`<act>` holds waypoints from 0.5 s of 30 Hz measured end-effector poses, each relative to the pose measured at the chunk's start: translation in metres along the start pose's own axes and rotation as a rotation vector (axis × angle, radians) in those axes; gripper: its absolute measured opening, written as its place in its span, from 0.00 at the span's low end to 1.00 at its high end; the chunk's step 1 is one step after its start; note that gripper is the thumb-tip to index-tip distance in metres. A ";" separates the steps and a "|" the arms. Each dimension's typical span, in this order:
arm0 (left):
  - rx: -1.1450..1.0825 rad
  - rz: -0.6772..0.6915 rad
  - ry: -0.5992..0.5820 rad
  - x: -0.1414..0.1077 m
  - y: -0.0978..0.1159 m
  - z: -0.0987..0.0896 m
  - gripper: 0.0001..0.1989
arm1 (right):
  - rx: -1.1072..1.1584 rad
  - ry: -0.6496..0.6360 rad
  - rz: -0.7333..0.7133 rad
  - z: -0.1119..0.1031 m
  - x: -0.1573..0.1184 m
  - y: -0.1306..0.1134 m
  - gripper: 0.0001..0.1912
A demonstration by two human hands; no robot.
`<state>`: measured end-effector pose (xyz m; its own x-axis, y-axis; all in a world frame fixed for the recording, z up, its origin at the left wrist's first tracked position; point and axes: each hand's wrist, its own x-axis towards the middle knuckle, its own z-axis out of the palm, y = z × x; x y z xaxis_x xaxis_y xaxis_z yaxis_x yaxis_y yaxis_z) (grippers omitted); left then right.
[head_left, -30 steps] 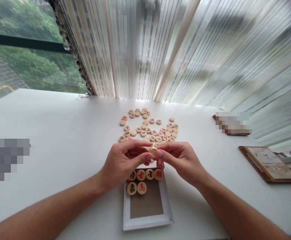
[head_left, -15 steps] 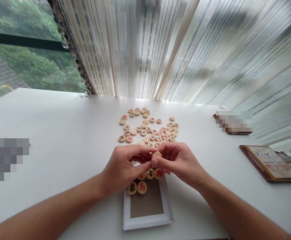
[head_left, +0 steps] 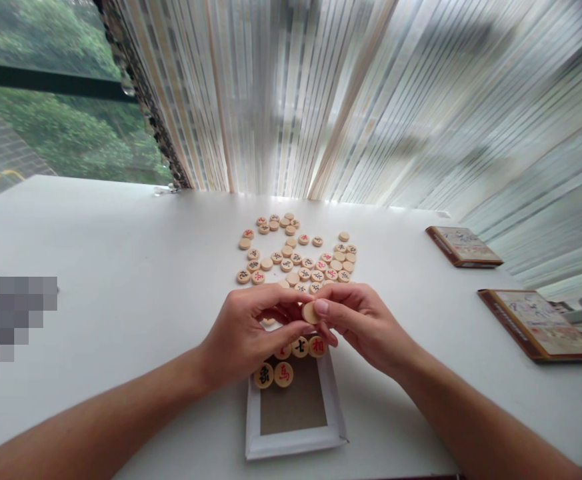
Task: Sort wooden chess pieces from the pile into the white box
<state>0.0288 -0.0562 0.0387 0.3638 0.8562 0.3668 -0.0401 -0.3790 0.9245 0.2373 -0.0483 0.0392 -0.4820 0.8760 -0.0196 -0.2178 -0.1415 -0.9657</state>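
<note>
A round wooden Chinese chess piece point(head_left: 311, 313) is tilted between my two hands, its blank face toward me. My right hand point(head_left: 363, 323) pinches it with the thumb on that face. The index finger and thumb of my left hand point(head_left: 248, 327) close around its left side. Just below is a shallow white box point(head_left: 295, 408) with a brown bottom. Inside it lie chess pieces with red or black characters, including a red one point(head_left: 283, 375) and a black one point(head_left: 263, 375) in the nearer row. My left hand hides part of the farther row.
Beyond my hands, many loose chess pieces point(head_left: 287, 265), some face up and some blank side up, spread over the white table point(head_left: 135, 267). Two brown-edged flat boxes point(head_left: 541, 323) lie at the right. A string curtain point(head_left: 281, 100) hangs behind the table's far edge.
The piece has turned so that more of its blank face shows. My right thumb has moved up onto it, while both hands stay above the box's far end.
</note>
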 end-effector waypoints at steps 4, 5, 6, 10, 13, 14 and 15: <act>-0.045 -0.009 0.020 0.001 0.000 0.001 0.12 | 0.039 0.006 0.018 -0.002 0.000 0.002 0.11; -0.042 -0.008 0.025 0.001 0.000 0.001 0.12 | 0.043 0.012 0.020 -0.001 0.000 0.002 0.12; -0.039 -0.005 0.028 0.001 0.000 0.002 0.12 | 0.047 0.016 0.022 -0.001 0.000 0.002 0.12; -0.016 0.016 0.029 0.000 0.000 0.002 0.12 | 0.061 0.022 0.038 0.002 0.000 0.001 0.14; 0.055 0.054 0.044 -0.001 -0.002 0.001 0.12 | 0.052 0.027 0.066 0.005 0.001 -0.001 0.17; 0.083 0.069 0.048 -0.002 -0.003 0.001 0.13 | 0.046 0.029 0.073 0.006 0.001 -0.001 0.17; 0.110 0.085 0.050 -0.002 -0.004 0.001 0.13 | 0.042 0.031 0.075 0.007 0.001 -0.001 0.18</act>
<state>0.0289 -0.0567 0.0346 0.3167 0.8348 0.4504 0.0344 -0.4846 0.8740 0.2316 -0.0505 0.0422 -0.4721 0.8758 -0.1002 -0.2176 -0.2260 -0.9495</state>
